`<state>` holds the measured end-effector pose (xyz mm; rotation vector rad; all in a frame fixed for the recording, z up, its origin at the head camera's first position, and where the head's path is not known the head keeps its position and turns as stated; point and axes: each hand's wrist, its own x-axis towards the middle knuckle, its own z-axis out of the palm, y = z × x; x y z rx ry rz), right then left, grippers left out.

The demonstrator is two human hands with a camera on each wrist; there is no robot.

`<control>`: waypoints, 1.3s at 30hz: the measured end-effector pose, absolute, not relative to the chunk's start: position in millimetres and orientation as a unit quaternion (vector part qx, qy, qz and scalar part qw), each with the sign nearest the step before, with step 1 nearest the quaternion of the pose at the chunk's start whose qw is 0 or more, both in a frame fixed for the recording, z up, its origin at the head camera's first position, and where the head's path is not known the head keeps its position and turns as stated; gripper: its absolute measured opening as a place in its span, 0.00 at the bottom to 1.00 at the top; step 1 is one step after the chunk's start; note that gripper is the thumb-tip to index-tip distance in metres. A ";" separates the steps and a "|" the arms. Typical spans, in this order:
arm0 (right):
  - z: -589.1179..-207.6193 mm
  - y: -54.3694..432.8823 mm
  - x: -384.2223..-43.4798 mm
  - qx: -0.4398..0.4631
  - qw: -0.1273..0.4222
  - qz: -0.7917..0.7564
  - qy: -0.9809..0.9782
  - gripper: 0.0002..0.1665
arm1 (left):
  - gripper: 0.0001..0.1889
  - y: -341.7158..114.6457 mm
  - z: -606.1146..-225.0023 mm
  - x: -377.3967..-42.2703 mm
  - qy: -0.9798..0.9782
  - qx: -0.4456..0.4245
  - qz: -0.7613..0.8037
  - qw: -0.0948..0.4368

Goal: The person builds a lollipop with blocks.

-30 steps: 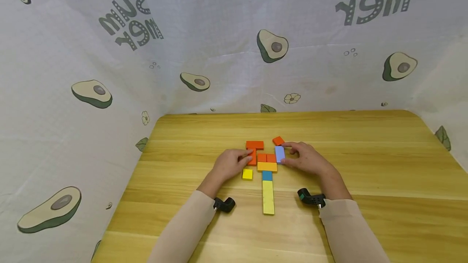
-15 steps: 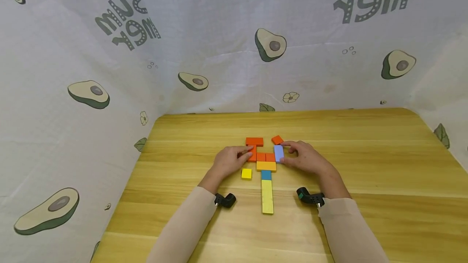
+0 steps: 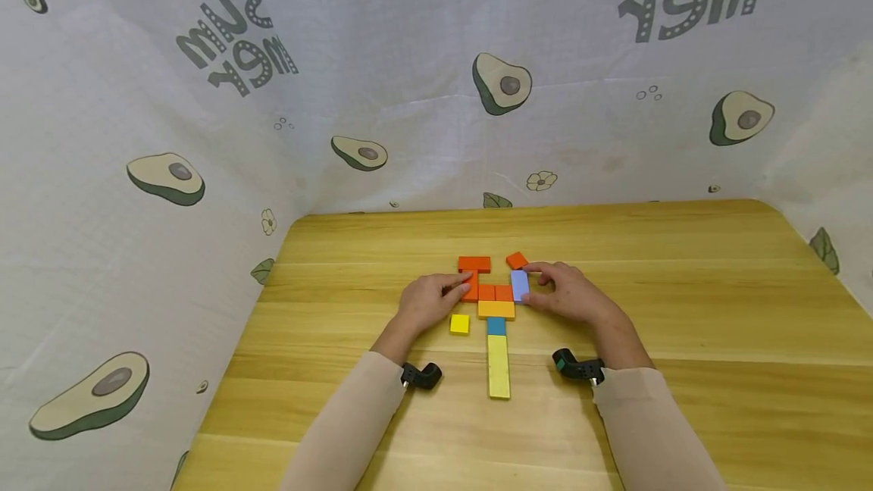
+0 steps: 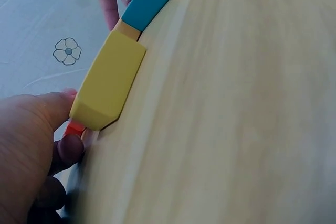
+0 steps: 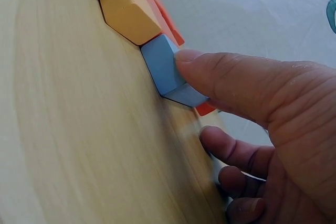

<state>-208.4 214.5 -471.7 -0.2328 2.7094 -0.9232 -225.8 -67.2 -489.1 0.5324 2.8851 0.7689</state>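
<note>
On the wooden table lies a flat figure of coloured blocks. My left hand (image 3: 426, 303) pinches the upright red block (image 3: 470, 295) between thumb and index finger, left of two small red blocks (image 3: 495, 292). On their other side my right hand (image 3: 566, 292) holds a light blue block (image 3: 520, 286), thumb at its near end and index finger at its far end. A red bar (image 3: 474, 264) lies just beyond the upright red block. The tilted red square (image 3: 517, 260) sits beyond the light blue block. In the left wrist view, a yellow block (image 4: 107, 80) partly hides the left hand's fingertips.
Below the small red blocks, an orange block (image 3: 495, 310), a blue block (image 3: 496, 326) and a long pale yellow block (image 3: 499, 367) form a stem. A printed curtain (image 3: 409, 97) hangs behind the wooden table (image 3: 682, 286).
My left hand has slid the upright red block slightly away from me, and the red bar has shifted with it. My right hand stays at the light blue block. The head view has shifted slightly.
</note>
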 end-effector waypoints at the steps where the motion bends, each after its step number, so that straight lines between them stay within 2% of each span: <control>1: -472.0 214.6 -208.5 -0.081 0.134 -0.318 0.935 0.39 | 0.20 -67.3 -489.7 -225.8 0.950 0.175 0.252 0.053; 17: -473.7 213.4 -207.3 -0.090 0.130 -0.313 0.936 0.38 | 0.21 -69.1 -497.1 -222.8 0.950 0.167 0.261 0.045; 26: -474.0 213.7 -207.6 -0.088 0.127 -0.315 0.936 0.38 | 0.25 -77.5 -500.4 -216.9 0.924 0.202 0.323 0.040; 33: -473.3 213.6 -207.8 -0.089 0.122 -0.317 0.936 0.39 | 0.18 -89.6 -494.8 -205.8 0.900 0.207 0.376 0.078; 39: -471.8 213.8 -207.3 -0.088 0.120 -0.319 0.936 0.39 | 0.17 -100.3 -486.2 -199.6 0.885 0.218 0.390 0.132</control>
